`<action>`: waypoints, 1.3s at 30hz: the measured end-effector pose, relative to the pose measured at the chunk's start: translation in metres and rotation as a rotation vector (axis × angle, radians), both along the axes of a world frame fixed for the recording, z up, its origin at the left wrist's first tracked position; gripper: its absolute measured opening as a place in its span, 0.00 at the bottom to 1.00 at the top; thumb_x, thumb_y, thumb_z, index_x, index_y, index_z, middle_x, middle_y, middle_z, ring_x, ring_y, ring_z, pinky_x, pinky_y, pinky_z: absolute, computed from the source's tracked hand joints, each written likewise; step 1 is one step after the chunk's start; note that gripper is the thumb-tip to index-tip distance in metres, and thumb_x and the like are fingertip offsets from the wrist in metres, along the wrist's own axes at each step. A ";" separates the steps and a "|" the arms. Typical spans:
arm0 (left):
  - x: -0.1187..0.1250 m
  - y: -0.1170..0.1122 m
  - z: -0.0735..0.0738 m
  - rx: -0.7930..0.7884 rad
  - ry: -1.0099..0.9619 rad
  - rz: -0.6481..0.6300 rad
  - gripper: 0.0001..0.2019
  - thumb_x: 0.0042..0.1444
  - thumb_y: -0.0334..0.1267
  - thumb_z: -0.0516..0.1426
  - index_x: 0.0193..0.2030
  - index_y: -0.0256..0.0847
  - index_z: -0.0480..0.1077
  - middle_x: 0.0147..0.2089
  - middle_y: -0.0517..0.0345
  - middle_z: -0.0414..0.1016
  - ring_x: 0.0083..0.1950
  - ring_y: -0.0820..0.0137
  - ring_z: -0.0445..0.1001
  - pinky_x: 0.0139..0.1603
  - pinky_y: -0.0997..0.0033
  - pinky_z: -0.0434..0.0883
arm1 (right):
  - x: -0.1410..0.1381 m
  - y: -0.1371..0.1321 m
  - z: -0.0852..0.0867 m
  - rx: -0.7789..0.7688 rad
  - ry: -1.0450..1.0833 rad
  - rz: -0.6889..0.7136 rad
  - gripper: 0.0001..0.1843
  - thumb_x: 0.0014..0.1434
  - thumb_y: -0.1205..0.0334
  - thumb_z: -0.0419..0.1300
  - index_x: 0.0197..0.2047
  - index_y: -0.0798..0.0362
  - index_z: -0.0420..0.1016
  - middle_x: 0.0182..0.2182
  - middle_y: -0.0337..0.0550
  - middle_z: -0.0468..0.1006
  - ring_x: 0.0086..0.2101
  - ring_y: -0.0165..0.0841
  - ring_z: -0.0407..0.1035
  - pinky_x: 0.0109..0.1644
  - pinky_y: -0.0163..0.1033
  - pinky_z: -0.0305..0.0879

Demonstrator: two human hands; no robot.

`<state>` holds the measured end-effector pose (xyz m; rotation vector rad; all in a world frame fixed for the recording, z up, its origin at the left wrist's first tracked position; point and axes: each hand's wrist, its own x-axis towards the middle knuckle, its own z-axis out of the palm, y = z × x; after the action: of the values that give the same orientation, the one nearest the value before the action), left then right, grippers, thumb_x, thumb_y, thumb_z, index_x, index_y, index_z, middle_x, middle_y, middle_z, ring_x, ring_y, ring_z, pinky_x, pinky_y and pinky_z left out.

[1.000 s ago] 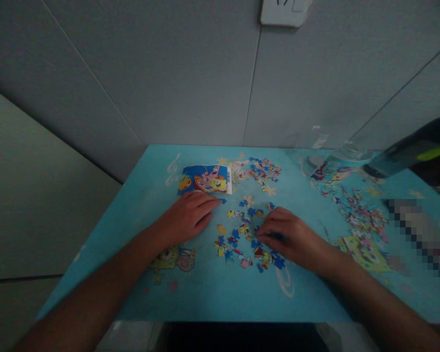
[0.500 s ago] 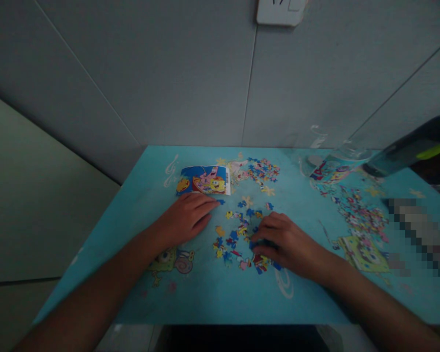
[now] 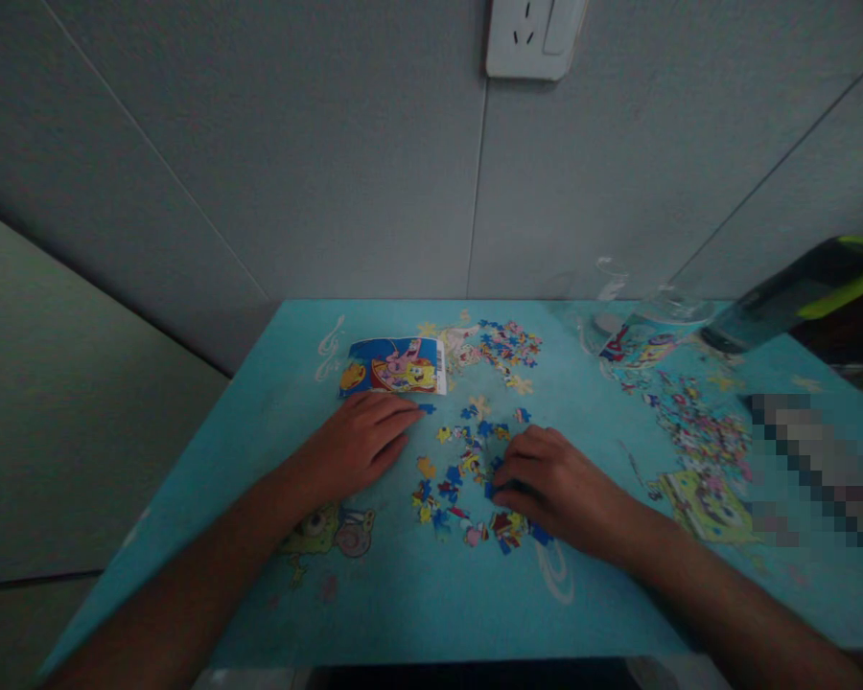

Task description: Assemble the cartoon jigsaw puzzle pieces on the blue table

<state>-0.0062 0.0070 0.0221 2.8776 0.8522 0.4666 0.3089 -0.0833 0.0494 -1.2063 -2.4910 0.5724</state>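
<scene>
the loose puzzle pieces (image 3: 446, 476) lie on the blue table (image 3: 417, 594) between the two hands, some of them under the fingertips of the right hand (image 3: 550, 482). its fingers are bent down on these pieces; i cannot tell if they pinch one. the left hand (image 3: 360, 446) lies flat and spread, holding nothing, just below the picture card (image 3: 392, 365).
</scene>
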 end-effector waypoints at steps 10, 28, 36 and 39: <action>-0.001 0.000 -0.001 0.015 -0.006 -0.002 0.19 0.69 0.35 0.52 0.65 0.46 0.67 0.61 0.50 0.73 0.60 0.60 0.71 0.63 0.49 0.68 | 0.000 0.000 0.000 -0.013 0.016 0.003 0.05 0.66 0.59 0.64 0.42 0.48 0.80 0.37 0.41 0.78 0.41 0.38 0.71 0.50 0.47 0.64; -0.002 0.001 -0.001 0.030 0.022 -0.014 0.18 0.69 0.35 0.53 0.64 0.43 0.68 0.62 0.49 0.72 0.61 0.59 0.70 0.63 0.48 0.67 | -0.002 -0.001 0.004 -0.089 0.076 0.101 0.06 0.71 0.60 0.59 0.42 0.50 0.77 0.36 0.40 0.79 0.40 0.35 0.72 0.49 0.43 0.63; -0.002 0.001 -0.002 0.046 0.009 -0.013 0.18 0.69 0.35 0.53 0.63 0.43 0.68 0.62 0.49 0.72 0.60 0.59 0.71 0.62 0.48 0.67 | -0.001 0.000 0.003 -0.082 0.113 0.147 0.09 0.73 0.60 0.55 0.48 0.50 0.77 0.39 0.41 0.80 0.42 0.35 0.72 0.51 0.44 0.63; -0.002 0.000 -0.002 0.050 0.009 -0.018 0.17 0.69 0.35 0.53 0.63 0.42 0.68 0.62 0.49 0.72 0.60 0.59 0.71 0.62 0.48 0.67 | 0.001 0.001 0.000 -0.045 0.065 0.091 0.10 0.73 0.60 0.55 0.47 0.50 0.78 0.39 0.42 0.81 0.42 0.36 0.73 0.51 0.45 0.64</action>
<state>-0.0080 0.0072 0.0204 2.9324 0.8263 0.4793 0.3098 -0.0825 0.0498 -1.0763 -2.5008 0.6833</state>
